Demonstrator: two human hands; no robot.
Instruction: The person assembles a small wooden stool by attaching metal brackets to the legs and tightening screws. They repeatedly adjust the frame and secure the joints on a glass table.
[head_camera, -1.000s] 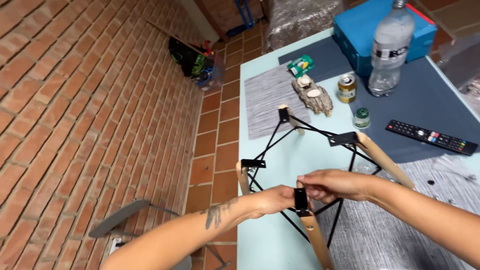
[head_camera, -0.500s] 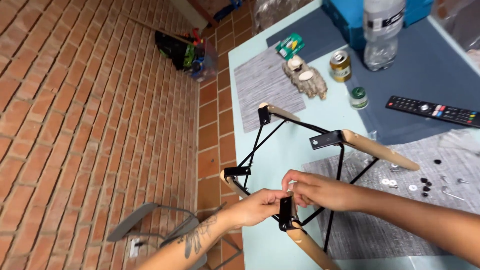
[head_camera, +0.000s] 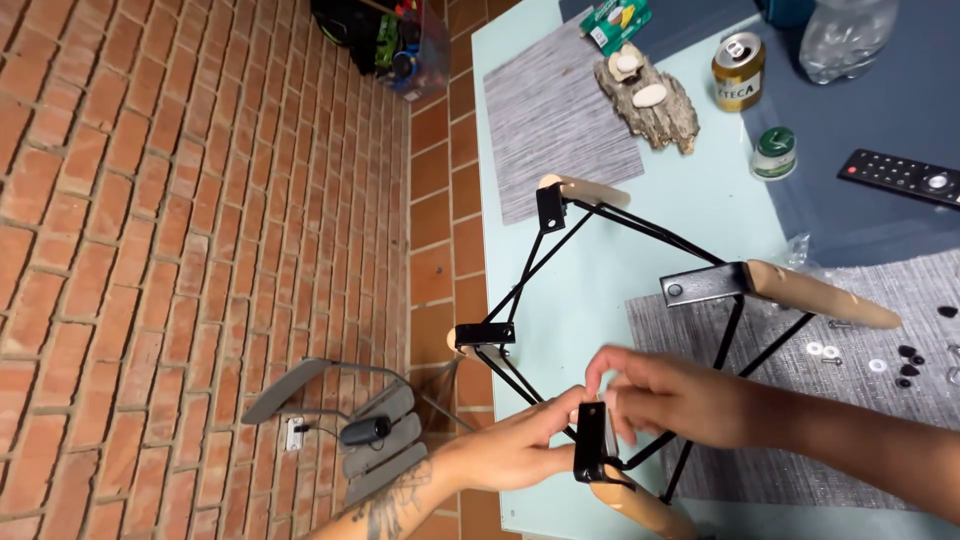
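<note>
Single head-worn view, looking steeply down from above, close over both hands at the near edge, pale surface (head_camera: 700, 200) filling the right and far side, brick floor (head_camera: 200, 200) on the left

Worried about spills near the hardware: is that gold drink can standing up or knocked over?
Upright. The gold can stands on its base on the table, its round top with the pull tab facing up.

A metal frame with wooden legs (head_camera: 640, 300) lies on a table (head_camera: 700, 200). Both hands meet at its nearest bracket (head_camera: 590, 442), left hand (head_camera: 510, 452) left of it, right hand (head_camera: 670, 395) right. Beyond the frame sit a can (head_camera: 738, 70), small jar (head_camera: 774, 153) and remote (head_camera: 905, 178); washers (head_camera: 850, 356) lie right
</note>
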